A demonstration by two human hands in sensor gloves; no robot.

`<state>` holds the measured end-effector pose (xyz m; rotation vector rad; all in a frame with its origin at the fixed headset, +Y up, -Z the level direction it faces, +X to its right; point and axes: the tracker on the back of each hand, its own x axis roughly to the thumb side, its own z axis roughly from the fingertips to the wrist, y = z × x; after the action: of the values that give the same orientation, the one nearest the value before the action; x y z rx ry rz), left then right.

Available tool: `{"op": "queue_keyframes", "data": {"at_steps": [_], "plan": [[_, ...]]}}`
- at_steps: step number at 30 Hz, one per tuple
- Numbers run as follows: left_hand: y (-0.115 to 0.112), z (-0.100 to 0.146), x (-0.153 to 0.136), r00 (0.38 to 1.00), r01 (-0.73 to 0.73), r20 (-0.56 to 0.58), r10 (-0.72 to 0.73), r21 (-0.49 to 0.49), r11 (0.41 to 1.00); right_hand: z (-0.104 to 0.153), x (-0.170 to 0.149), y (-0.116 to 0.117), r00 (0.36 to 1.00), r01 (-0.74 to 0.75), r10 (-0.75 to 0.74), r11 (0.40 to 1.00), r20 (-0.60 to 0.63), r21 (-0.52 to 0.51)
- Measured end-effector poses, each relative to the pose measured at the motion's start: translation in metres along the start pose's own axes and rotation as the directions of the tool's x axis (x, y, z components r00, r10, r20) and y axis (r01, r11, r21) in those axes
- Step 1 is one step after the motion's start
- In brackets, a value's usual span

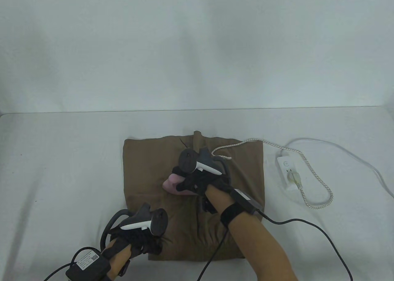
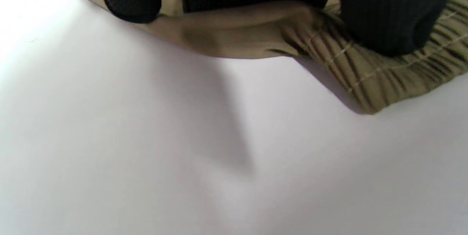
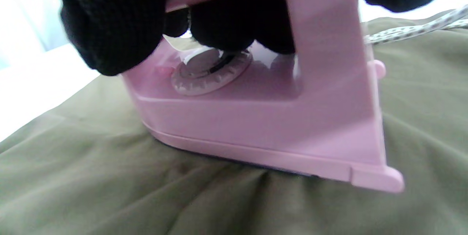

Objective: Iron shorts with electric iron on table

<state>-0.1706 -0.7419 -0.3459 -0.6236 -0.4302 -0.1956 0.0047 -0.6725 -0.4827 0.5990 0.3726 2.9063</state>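
Note:
Brown shorts [image 1: 147,170] lie spread on the white table, waistband toward the near edge. My right hand [image 1: 197,178] grips the handle of a pink electric iron [image 1: 175,184], whose soleplate rests flat on the middle of the shorts. In the right wrist view the iron [image 3: 263,118] shows its dial, with my fingers [image 3: 109,26] wrapped around the handle. My left hand [image 1: 138,241] presses on the near left corner of the shorts. In the left wrist view its fingers [image 2: 387,12] rest on the ribbed waistband [image 2: 369,74].
The iron's braided cord [image 1: 314,173] runs right to a white power strip [image 1: 287,173] on the table, where it is plugged in. The strip's white cable [image 1: 366,162] leads off to the right. A white wall stands behind the table.

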Motion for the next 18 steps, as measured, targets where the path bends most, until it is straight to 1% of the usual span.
{"op": "queue_keyframes", "data": {"at_steps": [3,5,8,12,18], "plan": [[0.0,0.0,0.0,1.0,0.001,-0.001,-0.001,0.0,1.0,0.003,-0.01,-0.001,1.0,0.013,-0.013,1.0,-0.015,0.004],[0.0,0.0,0.0,1.0,-0.001,-0.001,0.001,-0.002,1.0,0.003,-0.014,-0.001,0.999,0.047,-0.047,0.999,-0.023,0.01],[0.0,0.0,0.0,1.0,-0.006,-0.001,0.006,-0.005,1.0,0.0,-0.015,0.0,0.997,0.073,-0.072,0.997,-0.024,0.021],[0.0,0.0,0.0,1.0,-0.012,0.0,0.012,-0.006,1.0,-0.004,-0.003,0.002,0.997,0.07,-0.07,0.997,0.012,0.026],[0.0,0.0,-0.001,1.0,-0.016,-0.002,0.016,-0.008,1.0,-0.016,0.028,0.007,0.996,0.05,-0.053,0.998,0.076,0.039]]}}
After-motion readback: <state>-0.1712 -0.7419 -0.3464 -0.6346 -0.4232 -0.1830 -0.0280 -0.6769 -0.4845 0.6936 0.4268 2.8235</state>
